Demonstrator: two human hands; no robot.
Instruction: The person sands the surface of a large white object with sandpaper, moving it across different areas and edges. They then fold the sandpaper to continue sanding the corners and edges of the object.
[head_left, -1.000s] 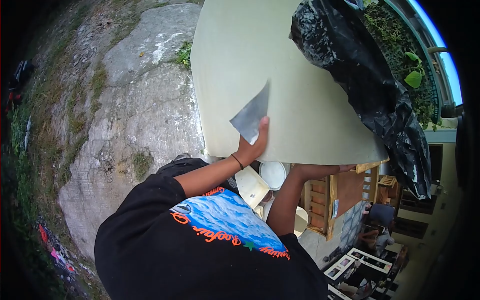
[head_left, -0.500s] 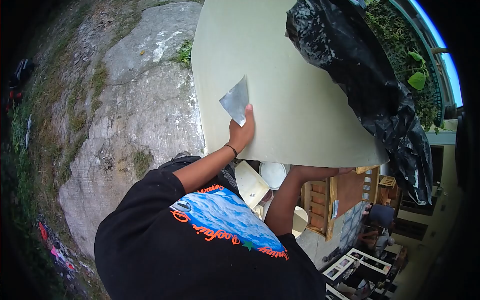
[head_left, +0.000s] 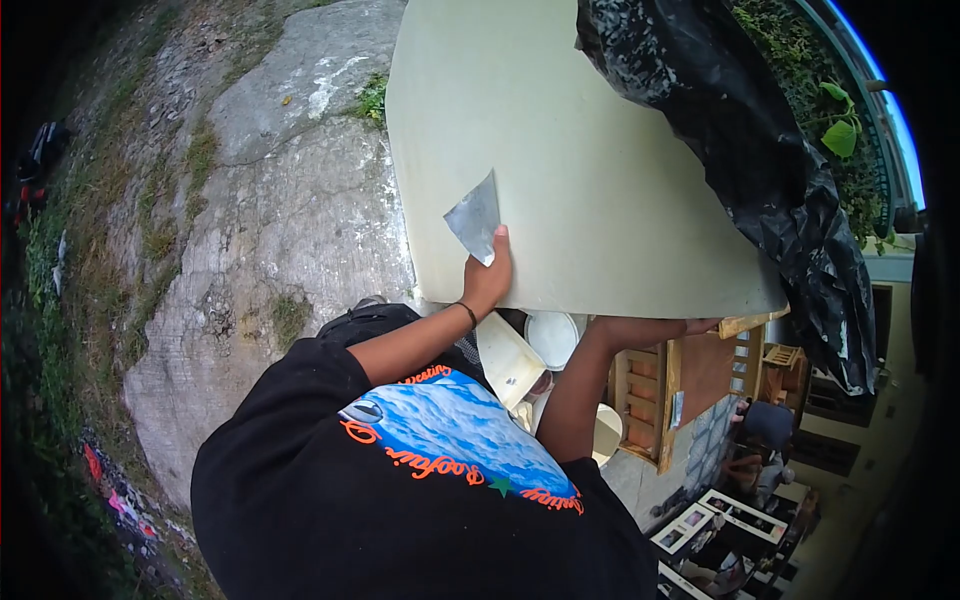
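My left hand (head_left: 487, 283), with a dark band at the wrist, is closed round a putty knife (head_left: 474, 218), thumb along its base. Its wide, flared metal blade lies over a smooth pale grey-green wall (head_left: 610, 190), near the wall's left side. The knife's handle is hidden in the hand. My right hand (head_left: 703, 326) is at the near edge of the wall, toward the right. That edge covers most of it, so I cannot tell what its fingers do. A piece of light wood (head_left: 752, 322) shows just beyond it.
Crumpled black plastic sheeting (head_left: 770, 170) drapes along the wall's right side, with plants behind. Below the near edge are a white bucket (head_left: 552, 340) and a cream tray (head_left: 508, 358). A wooden chair (head_left: 640, 405) and people (head_left: 765, 440) are at right. Cracked concrete (head_left: 270, 210) spreads left.
My left hand and the putty knife have slid slightly toward the wall's near edge. My right arm stays by the edge, and the whole view has shifted a little.
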